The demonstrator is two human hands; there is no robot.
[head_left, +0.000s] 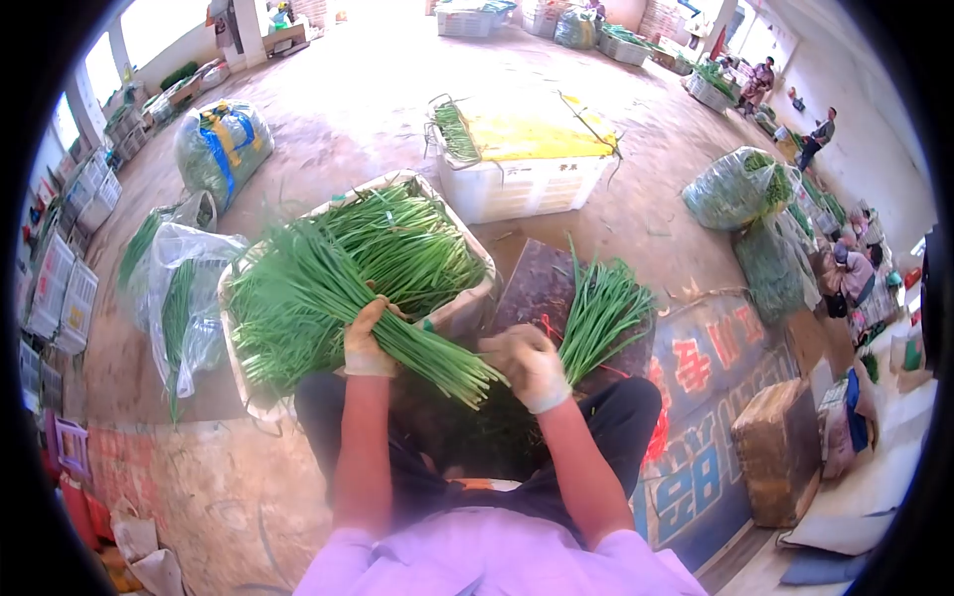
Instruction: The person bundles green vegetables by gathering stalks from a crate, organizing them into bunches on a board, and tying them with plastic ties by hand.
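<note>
My left hand (pixel 368 343), in a light glove with bare fingertips, is closed around a thick bunch of chives (pixel 402 343). The stem ends point down to the right, and the leafy ends lie over the crate on the left. My right hand (pixel 525 366), gloved the same way and slightly blurred, is beside the stem ends with its fingers curled together; what they pinch is hidden. A smaller pile of chives (pixel 601 318) lies to the right on a dark board (pixel 532 283), near some red ties (pixel 549 326). Many more chives (pixel 407 233) fill the white crate (pixel 475 248) before me.
A white crate with a yellow cover (pixel 527 189) stands ahead. Stuffed plastic bags (pixel 224 154) are at left, with more bags (pixel 740 189) at right. A cardboard box (pixel 778 452) sits near my right side. Other people (pixel 818 137) sit along the right wall.
</note>
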